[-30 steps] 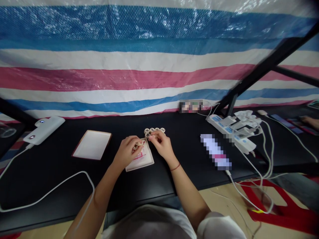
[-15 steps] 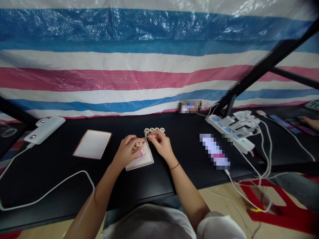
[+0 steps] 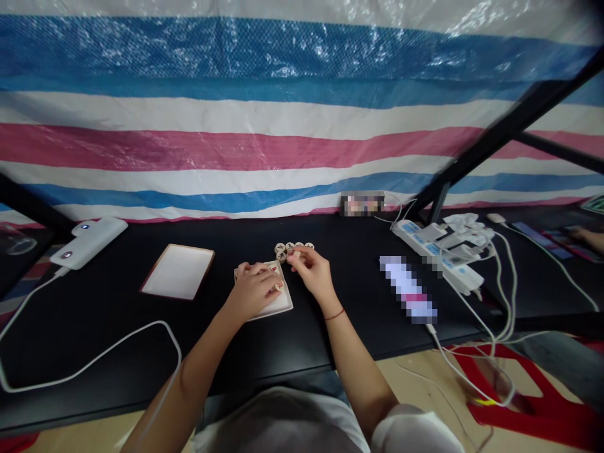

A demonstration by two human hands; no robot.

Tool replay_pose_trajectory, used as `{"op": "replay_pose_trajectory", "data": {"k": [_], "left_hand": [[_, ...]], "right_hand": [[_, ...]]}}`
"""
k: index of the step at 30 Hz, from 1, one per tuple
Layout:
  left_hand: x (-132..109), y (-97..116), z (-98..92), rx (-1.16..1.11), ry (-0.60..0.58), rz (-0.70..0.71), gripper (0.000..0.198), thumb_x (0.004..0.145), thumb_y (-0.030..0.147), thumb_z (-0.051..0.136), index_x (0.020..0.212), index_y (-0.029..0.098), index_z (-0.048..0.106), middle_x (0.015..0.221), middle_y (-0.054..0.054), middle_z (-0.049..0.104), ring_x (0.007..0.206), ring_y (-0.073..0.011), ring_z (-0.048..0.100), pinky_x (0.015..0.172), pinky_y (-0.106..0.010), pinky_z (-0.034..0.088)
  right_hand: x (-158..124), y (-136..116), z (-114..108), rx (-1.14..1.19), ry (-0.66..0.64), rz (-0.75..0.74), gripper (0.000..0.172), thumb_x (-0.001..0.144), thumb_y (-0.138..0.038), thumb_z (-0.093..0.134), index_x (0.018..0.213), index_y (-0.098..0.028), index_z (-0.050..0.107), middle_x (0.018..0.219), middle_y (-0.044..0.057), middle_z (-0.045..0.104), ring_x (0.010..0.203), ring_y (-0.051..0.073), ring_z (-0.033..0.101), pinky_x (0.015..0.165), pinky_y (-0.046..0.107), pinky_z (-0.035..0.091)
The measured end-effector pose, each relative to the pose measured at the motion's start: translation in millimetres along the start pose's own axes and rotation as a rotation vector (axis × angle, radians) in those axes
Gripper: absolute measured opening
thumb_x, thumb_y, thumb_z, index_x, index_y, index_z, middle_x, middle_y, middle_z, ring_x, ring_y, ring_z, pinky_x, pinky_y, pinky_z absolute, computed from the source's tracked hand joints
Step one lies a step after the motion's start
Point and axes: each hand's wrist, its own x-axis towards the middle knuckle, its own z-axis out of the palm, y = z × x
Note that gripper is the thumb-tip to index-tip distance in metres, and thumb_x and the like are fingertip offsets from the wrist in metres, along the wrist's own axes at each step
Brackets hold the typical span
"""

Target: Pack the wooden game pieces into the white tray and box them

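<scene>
Cream, round, flat discs [image 3: 281,257] with dark characters sit clustered just beyond a shallow, white, square box [image 3: 283,304]. Over that box, the left hand [image 3: 256,287] grips a red-marked cream disc [image 3: 279,287]; the right hand [image 3: 313,270] pinches a pale disc [image 3: 297,254] beside the cluster.

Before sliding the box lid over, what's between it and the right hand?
In the head view: bare black table, then the left hand over a white tray, holding a xiangqi piece.
</scene>
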Motion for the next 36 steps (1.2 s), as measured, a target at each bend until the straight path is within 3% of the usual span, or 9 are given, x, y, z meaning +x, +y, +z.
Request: {"op": "replay_pose_trajectory", "data": {"k": [4, 9, 12, 17, 23, 28, 36], "left_hand": [[-0.6, -1.7, 2.7, -0.003, -0.022, 0.013, 0.013, 0.087, 0.028, 0.059, 0.089, 0.030, 0.072, 0.100, 0.000, 0.074, 0.103, -0.0229, 0.055, 0.092, -0.045, 0.032], [0.0, -2.3, 6.1, 0.079, 0.024, 0.008, 0.012, 0.088, 0.026, 0.060, 0.088, 0.027, 0.072, 0.112, -0.002, 0.069, 0.104, -0.0245, 0.053, 0.085, -0.043, 0.035], [-0.7, -3.4, 6.0, 0.135, 0.078, -0.037, 0.013, 0.086, 0.028, 0.062, 0.095, 0.028, 0.071, 0.119, -0.004, 0.064, 0.107, -0.0258, 0.051, 0.086, -0.043, 0.037], [-6.8, -11.5, -3.4, 0.125, 0.102, -0.093, 0.038, 0.082, 0.039, 0.066, 0.118, 0.028, 0.063, 0.126, -0.007, 0.058, 0.115, -0.0281, 0.048, 0.094, -0.044, 0.038], [-17.6, -34.8, -3.9, -0.008, 0.053, -0.148, 0.060, 0.079, 0.048, 0.067, 0.133, 0.027, 0.051, 0.138, -0.010, 0.049, 0.127, -0.0309, 0.044, 0.104, -0.049, 0.037], [-17.5, -41.9, 7.2, -0.097, 0.023, -0.128, 0.061, 0.080, 0.042, 0.066, 0.136, 0.025, 0.048, 0.136, -0.011, 0.051, 0.126, -0.0292, 0.045, 0.106, -0.047, 0.038], [-14.9, -44.0, 11.9, -0.097, 0.026, -0.099, 0.049, 0.085, 0.035, 0.060, 0.132, 0.024, 0.052, 0.126, -0.009, 0.057, 0.120, -0.0270, 0.048, 0.105, -0.046, 0.039]], "right_hand": [[-0.9, -1.7, 0.3, 0.045, -0.072, -0.007, 0.034, 0.076, -0.041, 0.072, 0.102, -0.022, 0.060, 0.108, 0.007, 0.070, 0.065, 0.014, 0.068, 0.056, 0.026, 0.054], [-2.7, 0.3, -1.4, 0.002, -0.081, -0.022, 0.032, 0.077, -0.042, 0.072, 0.101, -0.022, 0.063, 0.099, 0.006, 0.071, 0.065, 0.014, 0.066, 0.058, 0.026, 0.053], [-4.4, -1.0, -2.3, -0.094, -0.070, -0.105, 0.030, 0.078, -0.044, 0.071, 0.099, -0.022, 0.067, 0.098, 0.007, 0.068, 0.070, 0.015, 0.063, 0.058, 0.027, 0.052], [-11.0, -9.4, -1.7, -0.314, -0.183, -0.339, 0.024, 0.080, -0.039, 0.071, 0.097, -0.022, 0.068, 0.096, 0.006, 0.065, 0.086, 0.019, 0.061, 0.076, 0.033, 0.052], [-20.7, -14.9, -0.4, -0.549, -0.332, -0.458, 0.019, 0.080, -0.036, 0.073, 0.085, -0.021, 0.062, 0.091, 0.004, 0.065, 0.090, 0.021, 0.057, 0.086, 0.037, 0.045], [-21.5, -13.9, 0.5, -0.638, -0.366, -0.451, 0.015, 0.082, -0.031, 0.071, 0.091, -0.020, 0.064, 0.092, 0.005, 0.062, 0.091, 0.021, 0.056, 0.085, 0.036, 0.044], [-19.9, -10.5, 4.0, -0.574, -0.359, -0.395, 0.007, 0.082, -0.019, 0.064, 0.089, -0.019, 0.062, 0.089, 0.004, 0.060, 0.089, 0.020, 0.057, 0.084, 0.034, 0.046]]}}
